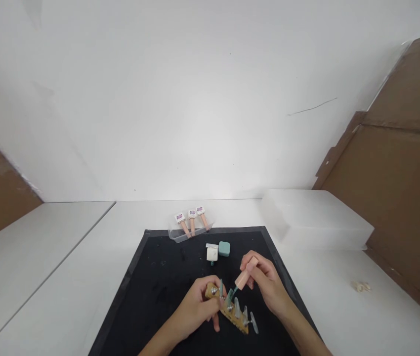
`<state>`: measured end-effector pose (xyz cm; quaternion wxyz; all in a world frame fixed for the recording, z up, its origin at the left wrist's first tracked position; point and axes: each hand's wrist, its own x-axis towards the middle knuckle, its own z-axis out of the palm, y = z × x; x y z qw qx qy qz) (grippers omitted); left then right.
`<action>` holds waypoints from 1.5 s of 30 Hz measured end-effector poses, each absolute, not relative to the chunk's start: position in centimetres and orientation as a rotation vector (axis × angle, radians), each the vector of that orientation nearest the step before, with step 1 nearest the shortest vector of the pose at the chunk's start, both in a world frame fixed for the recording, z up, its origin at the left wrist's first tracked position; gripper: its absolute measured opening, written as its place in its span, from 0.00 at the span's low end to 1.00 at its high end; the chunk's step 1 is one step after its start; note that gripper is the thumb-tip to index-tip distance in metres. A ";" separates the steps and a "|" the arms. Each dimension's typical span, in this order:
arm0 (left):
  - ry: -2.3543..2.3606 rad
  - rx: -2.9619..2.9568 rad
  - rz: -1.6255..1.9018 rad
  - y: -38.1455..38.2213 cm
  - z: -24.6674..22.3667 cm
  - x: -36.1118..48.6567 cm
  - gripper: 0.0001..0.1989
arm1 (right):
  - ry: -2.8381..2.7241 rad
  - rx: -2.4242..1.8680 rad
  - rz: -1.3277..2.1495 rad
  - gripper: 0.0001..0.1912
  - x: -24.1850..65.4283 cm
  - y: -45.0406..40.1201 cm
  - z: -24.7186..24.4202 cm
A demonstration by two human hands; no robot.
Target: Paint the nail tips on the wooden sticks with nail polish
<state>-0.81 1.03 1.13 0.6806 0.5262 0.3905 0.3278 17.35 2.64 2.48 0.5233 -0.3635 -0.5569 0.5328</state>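
Observation:
My left hand [201, 302] is closed around one end of a yellowish nail display stand [238, 322], which lies slantwise over the mat. Several false nails stand on it; the first two look green, and the others are clear. My right hand [265, 284] grips the pink cap of a nail polish brush [246, 275]. Its bristles point down and left, at the second false nail [229, 296], and seem to touch it. Beyond my hands a white nail polish bottle [212, 254] with a green neck lies next to a green rounded square block [224, 248].
A clear plastic tray [180, 237] at the mat's back edge holds three capped nail polish bottles [192, 213]. The black mat [147, 287] covers the middle of the white table. A white box [317, 222] stands at the back right, and a small pale object [360, 286] lies nearer.

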 end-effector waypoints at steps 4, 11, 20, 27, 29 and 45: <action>0.877 1.167 0.756 1.0 1.3 -0.8 0.07 | -1.328 -0.960 1.149 0.16 17.3 2.8 2.6; 0.970 1.240 0.891 1.1 1.6 -0.8 0.08 | -1.147 -0.828 1.028 0.13 17.2 2.8 2.3; 1.191 1.570 0.969 1.2 1.1 -1.0 0.04 | -1.580 -0.750 0.830 0.10 17.4 2.1 3.7; 1.196 1.860 1.017 1.1 1.3 -1.2 0.09 | -1.712 -0.701 0.791 0.10 17.4 1.9 4.1; 1.183 1.917 1.025 1.0 1.3 -1.2 0.10 | -1.757 -0.724 0.785 0.09 17.4 1.8 4.2; 1.111 2.211 1.133 0.8 0.9 -1.3 0.11 | -1.853 -0.791 0.639 0.08 17.1 1.9 4.5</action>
